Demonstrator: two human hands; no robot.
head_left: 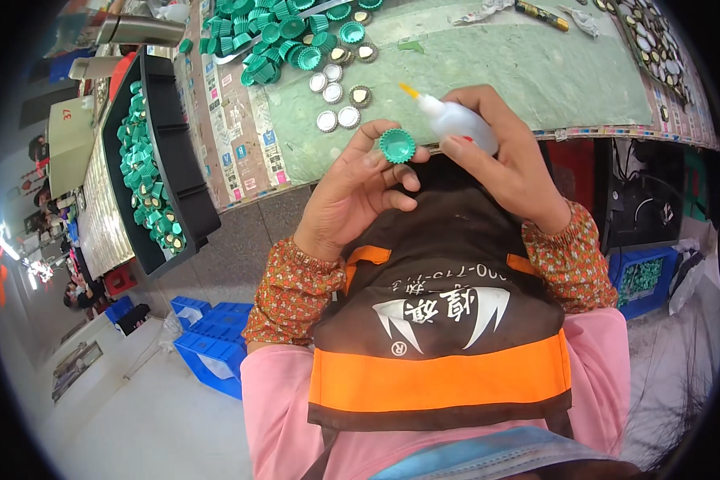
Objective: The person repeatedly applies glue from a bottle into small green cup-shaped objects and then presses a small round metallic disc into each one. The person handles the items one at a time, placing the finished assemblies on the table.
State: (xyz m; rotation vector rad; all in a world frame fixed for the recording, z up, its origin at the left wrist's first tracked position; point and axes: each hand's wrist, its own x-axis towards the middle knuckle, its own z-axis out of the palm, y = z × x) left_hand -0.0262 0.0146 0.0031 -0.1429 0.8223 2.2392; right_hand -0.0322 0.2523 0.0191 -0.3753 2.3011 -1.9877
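Observation:
Between the thumb and fingers of my left hand (pixel 348 188) is a small green fluted cup (pixel 398 146), its hollow side facing up. My right hand (pixel 514 156) is wrapped round a white squeeze glue bottle (pixel 456 124) with a yellow-orange tip. The bottle is tilted, and its tip points up and left, apart from the cup. Just beyond my left hand, several small round caps (pixel 332 94) lie on the green table top (pixel 424 72), some white inside, some dark-rimmed with a pale piece in the middle.
A heap of green fluted cups (pixel 276 36) covers the table's far left. On the left stands a black tray (pixel 176 152) of green pieces. A board of finished-looking round pieces (pixel 652 48) lies far right. Blue crates (pixel 212 340) stand on the floor at left, another (pixel 644 280) at right.

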